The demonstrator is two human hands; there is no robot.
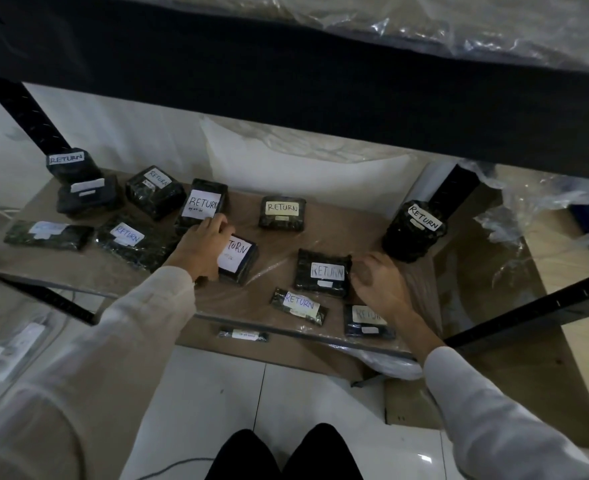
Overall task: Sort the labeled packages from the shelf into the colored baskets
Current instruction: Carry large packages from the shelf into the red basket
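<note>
The left hand (204,247) covers a centre-frame package (243,256), grip unclear, the right hand (376,278) curls loose and empty; slick wrap probably favours pinching its side edges.

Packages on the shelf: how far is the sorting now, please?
Done: unclear, no basket is in view. In hand: the left hand touches one RETURN package; the right hand curls beside another package, grip unclear. Left: over ten packages on the shelf.
</note>
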